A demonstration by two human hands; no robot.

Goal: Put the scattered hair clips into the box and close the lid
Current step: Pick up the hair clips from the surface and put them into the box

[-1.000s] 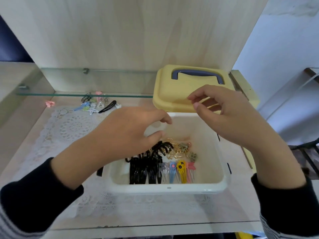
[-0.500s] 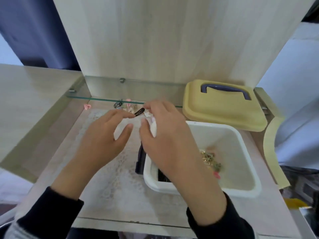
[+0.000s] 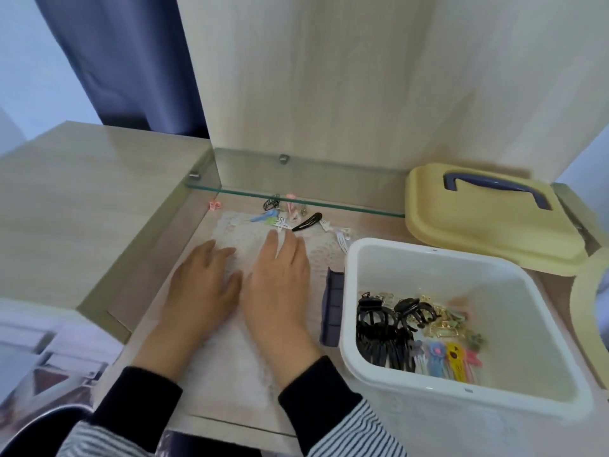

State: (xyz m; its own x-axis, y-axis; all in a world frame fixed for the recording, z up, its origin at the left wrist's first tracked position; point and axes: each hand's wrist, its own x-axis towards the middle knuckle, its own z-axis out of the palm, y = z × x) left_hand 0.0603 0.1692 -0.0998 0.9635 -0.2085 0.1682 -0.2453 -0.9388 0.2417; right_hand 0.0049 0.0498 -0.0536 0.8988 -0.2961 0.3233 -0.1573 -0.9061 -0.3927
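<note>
- Change: a second ago both hands were raised over the box [image 3: 350, 291]. Half a second ago they were crossing to the left with fingers curved. Now the left hand [image 3: 201, 286] and right hand [image 3: 276, 285] lie side by side on the lace mat [image 3: 227, 364], palms down.
- Hand state: both are spread wide with straight fingers and hold nothing. The right forefinger ends just short of the nearest white clip; whether it touches cannot be told.
- Meaning for the task (judgement): one delivery to the box is over and the reach for the next clips has begun. No new clip is picked up yet.
- Scattered hair clips [image 3: 286, 216]: a small mixed heap at the back of the table [image 3: 379, 225], partly under the glass shelf [image 3: 329, 200]. It includes a black snap clip [image 3: 308, 222], blue, green and white pieces, and one pink clip [image 3: 214, 205] apart to the left.
- Box: white and open, to the right of the hands, with black claw clips [image 3: 382, 321], gold and coloured clips on its floor.
- Lid [image 3: 487, 235]: yellow with a blue handle, lying behind the box, not yet fitted.
</note>
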